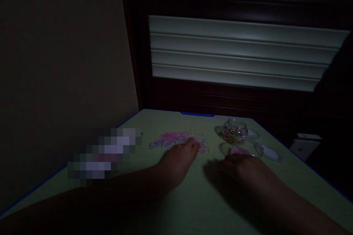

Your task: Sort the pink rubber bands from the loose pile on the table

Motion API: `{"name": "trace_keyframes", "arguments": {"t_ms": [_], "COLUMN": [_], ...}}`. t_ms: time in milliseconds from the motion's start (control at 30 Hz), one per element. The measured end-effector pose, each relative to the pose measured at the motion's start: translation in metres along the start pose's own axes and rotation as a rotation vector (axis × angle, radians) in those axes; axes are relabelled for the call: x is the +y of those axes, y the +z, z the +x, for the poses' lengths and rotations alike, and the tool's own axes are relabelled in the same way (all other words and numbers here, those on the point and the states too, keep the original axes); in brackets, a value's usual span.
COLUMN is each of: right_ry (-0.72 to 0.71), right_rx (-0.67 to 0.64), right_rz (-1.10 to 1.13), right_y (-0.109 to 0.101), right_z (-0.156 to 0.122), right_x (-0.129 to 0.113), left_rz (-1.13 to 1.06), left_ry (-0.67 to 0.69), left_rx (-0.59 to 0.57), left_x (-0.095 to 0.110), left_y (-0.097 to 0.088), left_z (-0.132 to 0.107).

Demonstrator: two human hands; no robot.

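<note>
A loose pile of small pink, purple and blue elastic bands (172,139) is spread on the pale green table. My left hand (178,161) reaches the pile's right side, its fingers drawn together and pointing down among the bands. Whatever the fingertips pinch is hidden. My right hand (245,170) is at the near side of a clear jar (255,147) with some pink bands in it. The right fingers are curled, and what they hold, if anything, cannot be made out. Just behind stands a round clear jar (234,132) of multicoloured bands.
Clear round lids (271,153) lie right of the jars. A blurred-out object (107,154) lies at the table's left. The green table (182,198) has a blue edge, with a wall on its left and a slatted dark panel behind. A white object (305,145) stands beyond the right edge.
</note>
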State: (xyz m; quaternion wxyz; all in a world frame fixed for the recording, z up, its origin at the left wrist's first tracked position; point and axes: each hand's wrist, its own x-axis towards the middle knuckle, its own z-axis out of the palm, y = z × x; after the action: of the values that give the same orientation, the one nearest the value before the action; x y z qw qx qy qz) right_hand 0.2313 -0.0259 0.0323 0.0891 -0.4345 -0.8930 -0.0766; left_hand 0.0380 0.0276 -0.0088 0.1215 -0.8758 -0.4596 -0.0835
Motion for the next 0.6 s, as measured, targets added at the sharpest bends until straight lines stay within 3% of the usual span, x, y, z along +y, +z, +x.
{"name": "trace_keyframes", "arguments": {"t_ms": [600], "right_ry": [0.008], "right_rx": [-0.002], "right_rz": [-0.012], "right_y": [0.0022], "right_z": [0.0000], "right_x": [0.0022], "left_rz": [-0.010], "left_ry": [0.027], "left_rx": [0.004], "left_x": [-0.0018], "left_y": [0.0020], "left_z": [0.0001]}}
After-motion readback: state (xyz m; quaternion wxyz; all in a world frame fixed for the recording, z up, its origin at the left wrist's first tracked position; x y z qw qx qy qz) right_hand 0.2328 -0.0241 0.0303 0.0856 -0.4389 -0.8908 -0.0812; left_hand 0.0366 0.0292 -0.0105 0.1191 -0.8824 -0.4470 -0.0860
